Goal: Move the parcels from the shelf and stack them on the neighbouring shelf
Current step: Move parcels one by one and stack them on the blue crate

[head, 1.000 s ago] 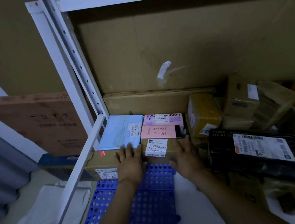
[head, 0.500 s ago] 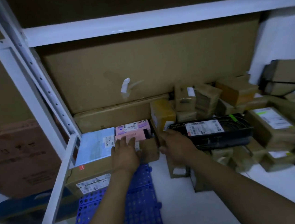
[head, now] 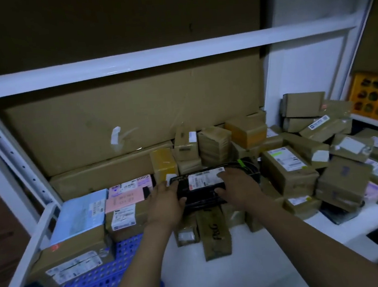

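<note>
Since the earlier frame the left hand (head: 165, 202) has come off the stack under the pink box (head: 124, 198) and joined the right hand (head: 237, 185) on the black parcel (head: 204, 183). Each grip is closed on one end of it, with the thumb on the near side and the fingers over the top. The black parcel, white label up, lies on brown parcels (head: 214, 230) mid-shelf (head: 251, 263), between the pink box and a jumbled heap of cartons (head: 286, 171).
</note>
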